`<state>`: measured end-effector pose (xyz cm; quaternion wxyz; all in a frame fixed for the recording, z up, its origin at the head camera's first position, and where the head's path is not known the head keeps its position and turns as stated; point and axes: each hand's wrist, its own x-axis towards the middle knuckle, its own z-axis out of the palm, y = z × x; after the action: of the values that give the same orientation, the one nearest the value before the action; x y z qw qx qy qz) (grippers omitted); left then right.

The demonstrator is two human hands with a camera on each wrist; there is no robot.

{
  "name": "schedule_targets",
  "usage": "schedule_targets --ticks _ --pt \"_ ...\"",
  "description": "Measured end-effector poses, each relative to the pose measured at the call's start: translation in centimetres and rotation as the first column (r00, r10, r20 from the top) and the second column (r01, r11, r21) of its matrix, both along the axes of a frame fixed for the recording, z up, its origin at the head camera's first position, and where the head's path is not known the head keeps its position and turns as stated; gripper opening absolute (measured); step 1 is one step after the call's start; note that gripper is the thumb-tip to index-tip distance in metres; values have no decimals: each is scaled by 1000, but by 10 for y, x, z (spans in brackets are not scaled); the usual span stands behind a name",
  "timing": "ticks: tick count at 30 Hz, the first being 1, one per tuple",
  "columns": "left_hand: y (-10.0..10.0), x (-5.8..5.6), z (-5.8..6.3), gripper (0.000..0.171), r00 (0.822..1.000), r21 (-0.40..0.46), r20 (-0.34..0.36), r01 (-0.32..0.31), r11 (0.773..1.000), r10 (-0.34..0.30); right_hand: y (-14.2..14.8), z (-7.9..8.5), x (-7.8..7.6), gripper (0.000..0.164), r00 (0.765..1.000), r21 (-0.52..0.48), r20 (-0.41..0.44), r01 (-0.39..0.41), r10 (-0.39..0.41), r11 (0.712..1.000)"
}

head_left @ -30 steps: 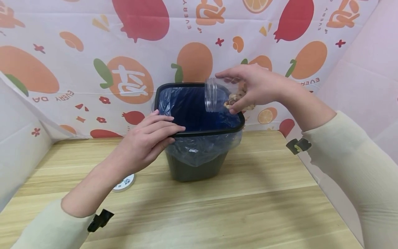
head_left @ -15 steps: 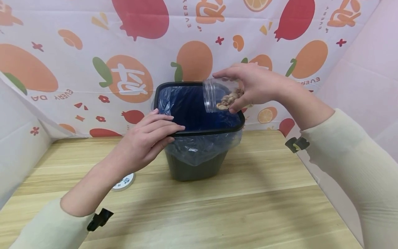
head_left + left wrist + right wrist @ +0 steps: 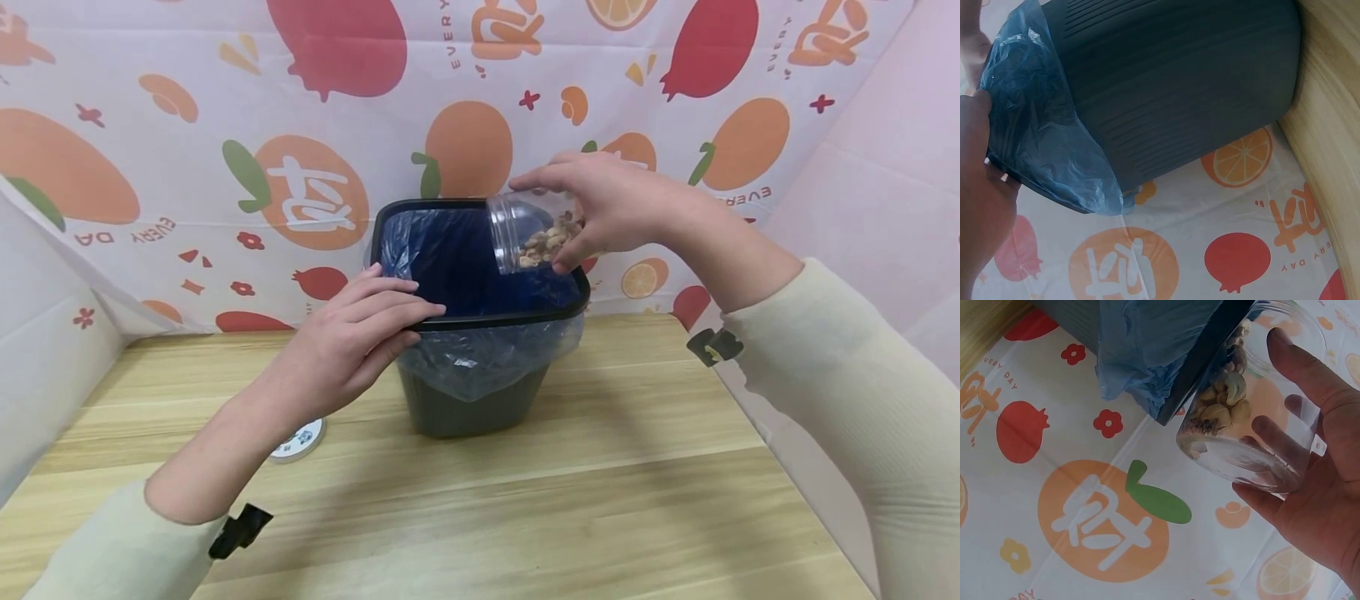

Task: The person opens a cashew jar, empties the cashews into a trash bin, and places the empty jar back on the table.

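My right hand (image 3: 611,200) holds a clear plastic jar (image 3: 504,235) on its side over the right part of a trash bin's rim. Its open mouth points left and slightly down over the bin. Mixed nuts (image 3: 1225,403), cashews among them, lie along the jar's lower wall. The dark trash bin (image 3: 468,414) stands upright on the table, lined with a thin see-through bag (image 3: 480,360) folded over its black rim. At the bin's near left corner my left hand (image 3: 352,333) grips the rim, fingers over the top and thumb outside.
On the wooden table (image 3: 480,533), a round white lid-like disc (image 3: 300,442) lies partly behind my left forearm. A fruit-printed cloth (image 3: 390,158) hangs right behind the bin. Pale walls (image 3: 900,192) close off both sides.
The jar has shifted slightly left and tipped its mouth further down. The nuts inside have slid toward the mouth. My left hand and the bin have stayed in place.
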<state>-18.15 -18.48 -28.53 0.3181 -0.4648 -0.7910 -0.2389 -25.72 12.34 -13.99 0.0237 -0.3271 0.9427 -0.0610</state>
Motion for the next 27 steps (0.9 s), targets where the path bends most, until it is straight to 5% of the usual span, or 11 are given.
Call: schedule_targets --ticks 27 --pt "0 2 0 27 1000 -5 -1 0 1000 0 -8 2 4 95 996 155 -93 24 -9 988"
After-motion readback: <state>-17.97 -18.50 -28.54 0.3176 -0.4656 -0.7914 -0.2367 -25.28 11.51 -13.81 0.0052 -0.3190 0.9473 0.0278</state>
